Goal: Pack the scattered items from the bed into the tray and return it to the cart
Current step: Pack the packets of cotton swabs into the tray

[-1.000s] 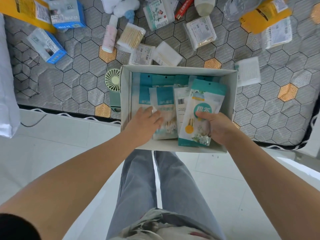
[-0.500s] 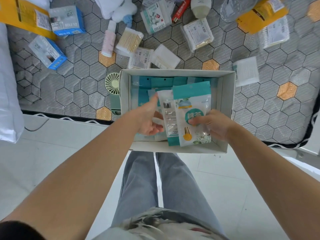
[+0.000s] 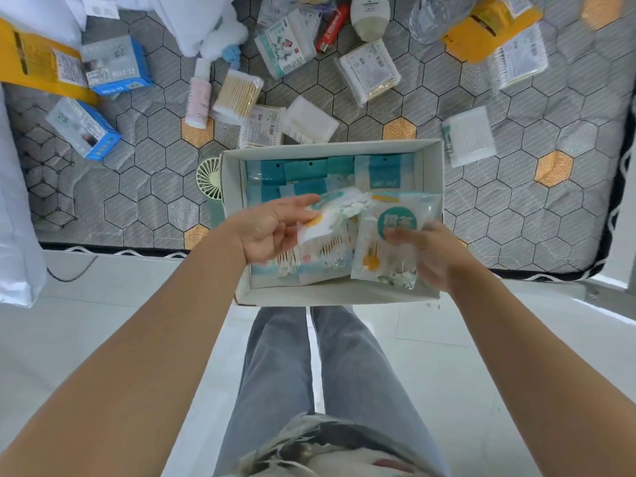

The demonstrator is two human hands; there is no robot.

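Right now both hands are over the tray [image 3: 330,148], which sits on the bed [image 3: 516,208] with its near end sticking out past the mattress edge.

Left hand [image 3: 272,232]: palm up, thumb and fingers pinching the left end of a swab packet [image 3: 339,210]. It's blurred, so the grip detail is soft.

Right hand [image 3: 433,259]: thumb pressed on the face of a round-label packet [image 3: 385,256], fingers curled behind it.

Key geometry:
- Both packets hang directly above the tray's near half, so the move is straight down with no reach.
- The swab packet is tilted, long axis running near-left to far-right, over the middle.
- The round-label packet runs near-to-far, same as the stacked packets [image 3: 306,173] below. Its right edge sits over the tray's right wall, so I'd shift it left before lowering or it may catch the rim.
- The right hand is nearer that wall.

Counts:
- In hand: 2 packets, one each.
- In tray: overlapped, at least 4 teal tops in the far row; can't tell the total.
- On bed: 2 blue boxes [image 3: 117,67], 2 yellow cartons [image 3: 34,63], 1 pink bottle [image 3: 199,96], 1 white bottle [image 3: 370,15], 1 clear bottle [image 3: 437,12], 1 red tube [image 3: 330,27], 1 small fan [image 3: 208,179] against the tray's left wall.
- Also on bed: about 7 swab packs [image 3: 368,70], with more cut off at the top edge.

Packing looks well short of done.
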